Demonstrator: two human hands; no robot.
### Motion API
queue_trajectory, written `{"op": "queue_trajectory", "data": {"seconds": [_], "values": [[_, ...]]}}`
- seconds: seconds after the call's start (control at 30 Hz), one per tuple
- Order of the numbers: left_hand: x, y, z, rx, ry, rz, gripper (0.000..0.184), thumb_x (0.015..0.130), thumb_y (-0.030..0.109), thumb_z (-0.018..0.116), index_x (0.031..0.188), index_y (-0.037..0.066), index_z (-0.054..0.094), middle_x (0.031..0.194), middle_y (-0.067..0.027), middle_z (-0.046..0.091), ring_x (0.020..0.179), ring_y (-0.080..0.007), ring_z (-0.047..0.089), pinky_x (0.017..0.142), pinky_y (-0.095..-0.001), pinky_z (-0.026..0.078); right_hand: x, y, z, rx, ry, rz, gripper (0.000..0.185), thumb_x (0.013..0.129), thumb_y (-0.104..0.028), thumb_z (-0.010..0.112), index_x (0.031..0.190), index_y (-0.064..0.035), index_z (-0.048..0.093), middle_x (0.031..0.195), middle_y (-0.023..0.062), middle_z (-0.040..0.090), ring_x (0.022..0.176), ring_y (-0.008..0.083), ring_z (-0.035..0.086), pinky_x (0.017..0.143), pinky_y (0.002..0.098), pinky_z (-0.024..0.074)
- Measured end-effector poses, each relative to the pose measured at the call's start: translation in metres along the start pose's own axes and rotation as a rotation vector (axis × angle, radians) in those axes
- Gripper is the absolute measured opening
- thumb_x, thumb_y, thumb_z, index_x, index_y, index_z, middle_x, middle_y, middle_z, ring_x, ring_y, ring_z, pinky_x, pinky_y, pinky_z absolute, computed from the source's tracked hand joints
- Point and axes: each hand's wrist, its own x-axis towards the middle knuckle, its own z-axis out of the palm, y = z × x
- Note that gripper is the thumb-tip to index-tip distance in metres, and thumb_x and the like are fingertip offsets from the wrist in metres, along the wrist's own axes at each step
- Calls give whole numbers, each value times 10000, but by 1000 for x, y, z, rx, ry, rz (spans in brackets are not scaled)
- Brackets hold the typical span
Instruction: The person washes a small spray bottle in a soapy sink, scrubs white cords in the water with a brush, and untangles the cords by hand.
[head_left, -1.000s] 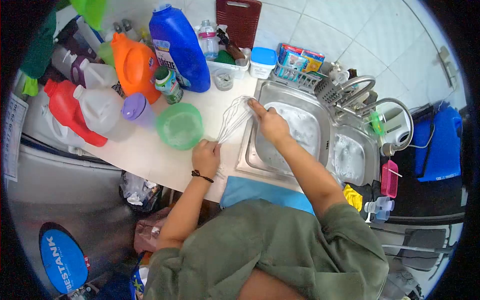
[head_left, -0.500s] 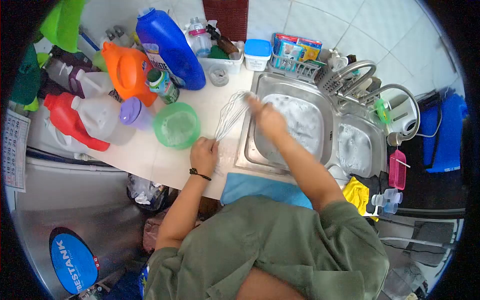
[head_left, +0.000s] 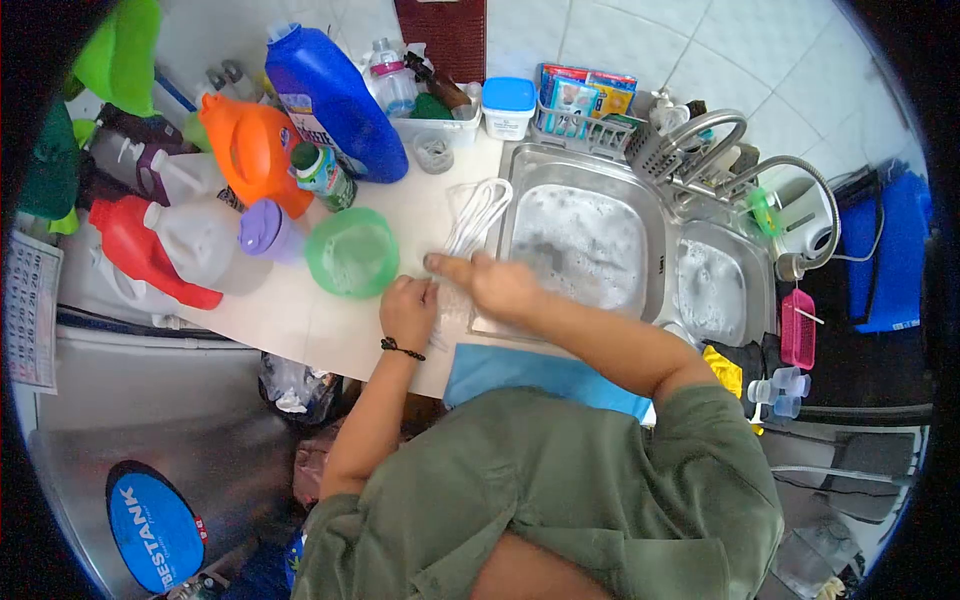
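Right of the green bowl (head_left: 318,250): my left hand (head_left: 408,312), closed on the white looped bundle (head_left: 478,215); farther right, my right hand (head_left: 500,290), one finger extended, grip unclear.

Pale light-catching tiles are covering the wall (head_left: 640,45) at your one o'clock. Your cream countertop (head_left: 320,325) is stretching between nine and twelve. A silvery metal surface (head_left: 220,400) (its blue oval label (head_left: 157,527) reading "BESTANK") is gleaming at eight; a calendar (head_left: 33,315) is hanging at nine.
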Motion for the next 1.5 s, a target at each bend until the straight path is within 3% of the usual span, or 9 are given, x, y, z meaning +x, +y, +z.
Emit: {"op": "queue_trajectory", "data": {"seconds": [0.13, 0.23, 0.37, 0.57, 0.67, 0.77, 0.93, 1.07, 1.5], "values": [[-4, -1, 2, 51, -55, 27, 161, 791, 198, 642, 860, 56, 675, 789, -121, 576, 754, -303, 572, 650, -401, 467, 30, 77, -15, 74, 228, 340, 480, 927, -239, 395, 1390, -348, 329, 1025, 267, 580, 888, 366, 638, 678, 479, 521], [3, 11, -8, 80, -64, 42, 184, 796, 188, 624, 928, 68, 672, 813, -126, 570, 764, -307, 573, 666, -404, 473, 56, 132, 4, 255, 554, 57, 447, 934, -320, 444, 1375, -332, 373, 932, 201, 602, 672, 291, 638, 514, 417, 502], [5, 7, -5, 90, -120, 72, 193, 799, 173, 594, 932, 40, 635, 834, -136, 565, 771, -316, 575, 678, -418, 477, 15, 111, -54, 1267, 322, 588, 413, 948, -360, 440, 1357, -303, 418, 774, 11, 464, 434, 64, 340, 357, 212, 288], [25, 4, 17, 325, -141, 119, 182, 834, 175, 545, 876, -1, 555, 789, -152, 564, 749, -314, 590, 645, -399, 484, -7, 119, -45, 1522, 465, 642, 444, 951, -335, 433, 1387, -278, 367, 783, 13, 458, 429, 64, 342, 350, 220, 298], [38, 10, 4, -282, -370, -257, 195, 883, 192, 509, 879, 3, 553, 725, -161, 572, 694, -309, 597, 630, -396, 482, -4, 127, -31, 1496, 588, 613, 468, 954, -333, 418, 1408, -266, 326, 824, 62, 505, 439, 107, 420, 369, 280, 378], [39, 12, 1, -741, -461, -754, 252, 916, 225, 477, 869, -13, 545, 691, -173, 596, 666, -330, 606, 621, -419, 478, 3, 92, -2, 782, 571, 379, 502, 948, -310, 404, 1429, -296, 262, 954, 156, 557, 583, 237, 567, 478, 364, 471], [30, 5, -3, -3, -469, -426, 326, 927, 321, 437, 889, 28, 575, 783, -192, 636, 733, -384, 617, 635, -482, 475, 9, 25, 16, 40, 85, 97, 551, 923, -163, 366, 1437, -303, 223, 1091, 223, 588, 988, 339, 606, 747, 449, 520], [21, 5, 4, 260, -309, -236, 320, 924, 336, 423, 842, 79, 597, 760, -179, 640, 674, -360, 618, 571, -474, 471, 32, 78, -29, 210, 197, 426, 604, 884, -87, 348, 1439, -285, 215, 1084, 242, 574, 883, 369, 633, 687, 481, 532], [30, 15, -1, 284, -425, -326, 332, 934, 337, 402, 884, 77, 603, 786, -196, 642, 725, -397, 618, 655, -498, 487, 7, 10, -8, 74, 169, 70, 576, 887, -101, 368, 1425, -270, 252, 991, 268, 605, 829, 372, 638, 675, 483, 520]]}}
